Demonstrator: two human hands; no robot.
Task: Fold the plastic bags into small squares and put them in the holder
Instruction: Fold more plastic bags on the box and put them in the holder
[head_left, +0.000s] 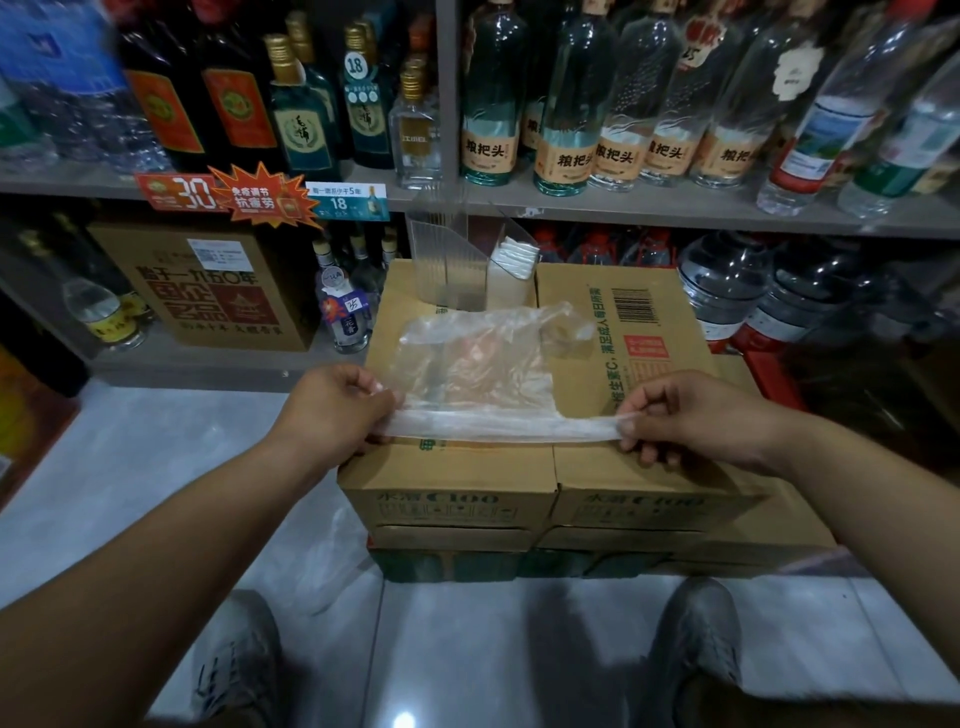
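A clear plastic bag (483, 364) lies spread on top of stacked cardboard boxes (613, 467). Its near edge is folded into a narrow strip stretched between my hands. My left hand (337, 410) pinches the strip's left end. My right hand (691, 415) pinches the right end. A clear acrylic holder (457, 260) stands at the back of the box top, with folded white bags (514, 257) in its right compartment. Its left compartment looks bare.
Shelves of glass bottles (571, 114) rise right behind the boxes. A brown carton (208, 286) sits on the lower shelf at left. More loose clear bags (337, 561) hang at the boxes' left front. My shoes (696, 639) stand on the tiled floor.
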